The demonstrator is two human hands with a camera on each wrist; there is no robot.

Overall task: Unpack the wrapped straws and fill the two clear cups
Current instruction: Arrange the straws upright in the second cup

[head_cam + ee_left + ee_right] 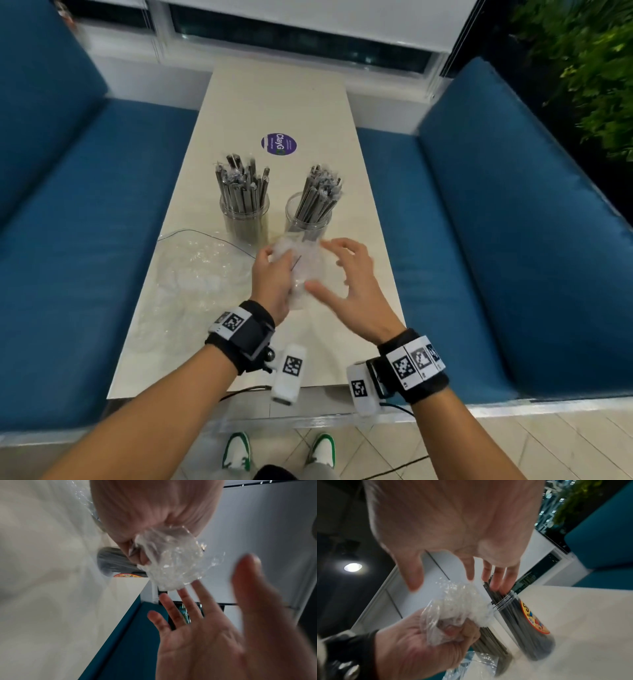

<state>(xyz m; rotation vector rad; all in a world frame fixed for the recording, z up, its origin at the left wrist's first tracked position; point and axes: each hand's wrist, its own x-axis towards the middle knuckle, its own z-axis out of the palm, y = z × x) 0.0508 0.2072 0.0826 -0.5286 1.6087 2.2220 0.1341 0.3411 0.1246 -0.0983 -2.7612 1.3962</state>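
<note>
Two clear cups stand side by side on the cream table (274, 96). The left cup (245, 219) and the right cup (308, 219) each hold a bunch of grey wrapped straws (241, 186). Just in front of them my left hand (272, 281) grips a crumpled wad of clear plastic wrap (303, 265), also seen in the left wrist view (173, 561) and the right wrist view (458, 604). My right hand (346, 274) hovers beside the wad with fingers spread and straight, holding nothing. The right cup (527, 623) shows a round coloured label.
A large flat clear plastic bag (191, 274) lies on the table left of my hands. A purple round sticker (278, 144) sits beyond the cups. Blue bench seats (85, 240) flank the table on both sides. A plant (589, 68) grows at far right.
</note>
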